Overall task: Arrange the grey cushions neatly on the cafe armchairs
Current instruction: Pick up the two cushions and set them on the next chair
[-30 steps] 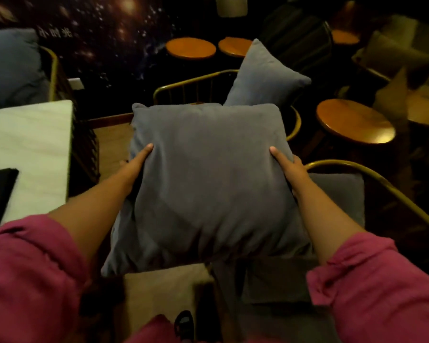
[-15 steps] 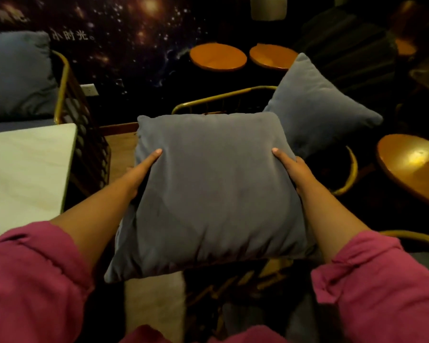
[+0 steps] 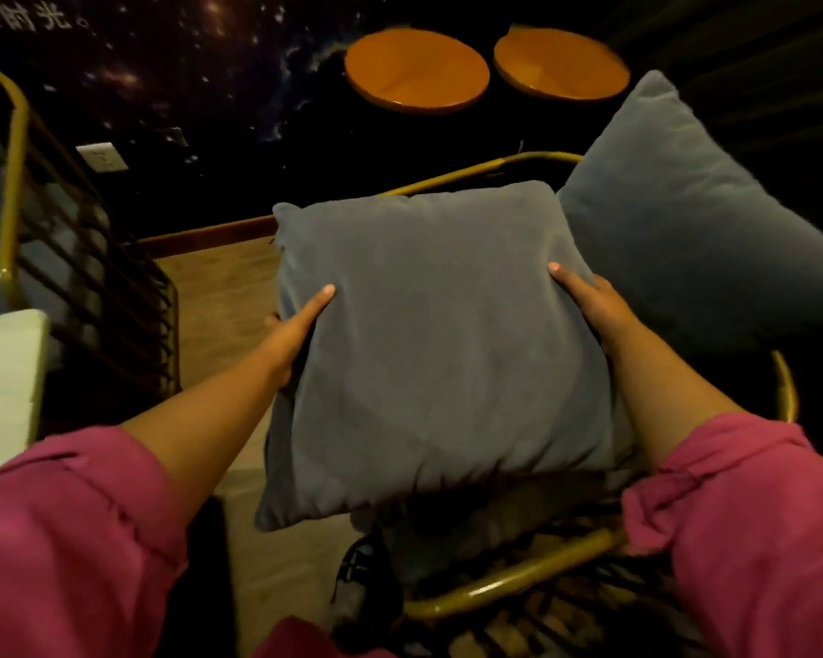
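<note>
I hold a square grey cushion (image 3: pixel 443 344) flat in front of me, above a gold-framed armchair (image 3: pixel 504 591). My left hand (image 3: pixel 295 330) grips its left edge, thumb on top. My right hand (image 3: pixel 585 301) grips its right edge the same way. A second grey cushion (image 3: pixel 685 220) stands on one corner against the chair's curved back rail (image 3: pixel 476 175), to the right of the held one and close to its top right corner. The chair's seat is mostly hidden under the held cushion.
Another gold-framed armchair (image 3: pixel 13 182) with dark slats stands at the left, beside a white table corner (image 3: pixel 6 372). Two round orange tabletops (image 3: pixel 414 71) sit behind the chair against a dark starry wall. Wooden floor (image 3: pixel 210 296) shows between the chairs.
My view has swung left and closer to the armchair. The held cushion stays gripped by both hands and now hangs over this chair, next to the upright cushion.
</note>
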